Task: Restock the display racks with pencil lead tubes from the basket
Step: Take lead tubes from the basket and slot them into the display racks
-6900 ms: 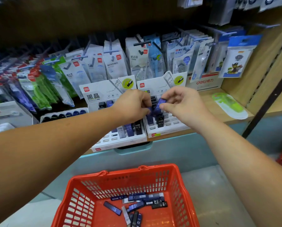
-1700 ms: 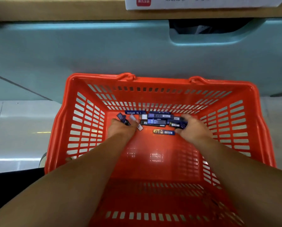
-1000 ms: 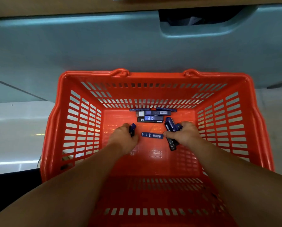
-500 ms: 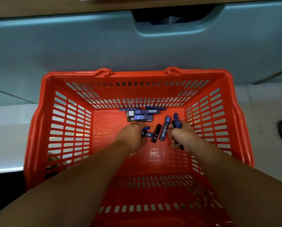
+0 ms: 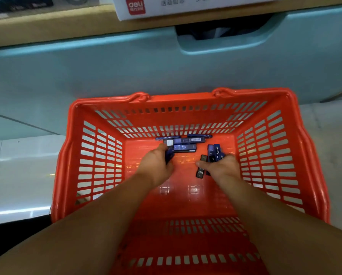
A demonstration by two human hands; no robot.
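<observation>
The loose pencil lead tubes (image 5: 185,144) lie flat in a short row on the floor of the red basket (image 5: 178,96), against its far wall, slightly above the centre of the frame. The nearest one reads HB 0.5. Your left hand (image 5: 156,166) is low in the basket, just below and left of that row, with its fingers curled round a dark blue tube (image 5: 169,155) close to the row's left end. Your right hand (image 5: 220,167) is right of centre and grips a bundle of blue tubes (image 5: 213,152) that sticks out past the fingers toward the far wall. The thumb of that hand lies across a black tube (image 5: 200,170) marked HB, which projects below the hand; you cannot tell whether this tube touches the basket floor. Both forearms enter from the lower edge of the frame. The basket stands on a pale floor (image 5: 17,175) in front of a teal drawer front (image 5: 106,66), whose recessed handle (image 5: 215,39) is in the upper middle. Along the top edge runs a wooden shelf edge (image 5: 47,24) carrying a white box (image 5: 186,6) with a red deli logo.
</observation>
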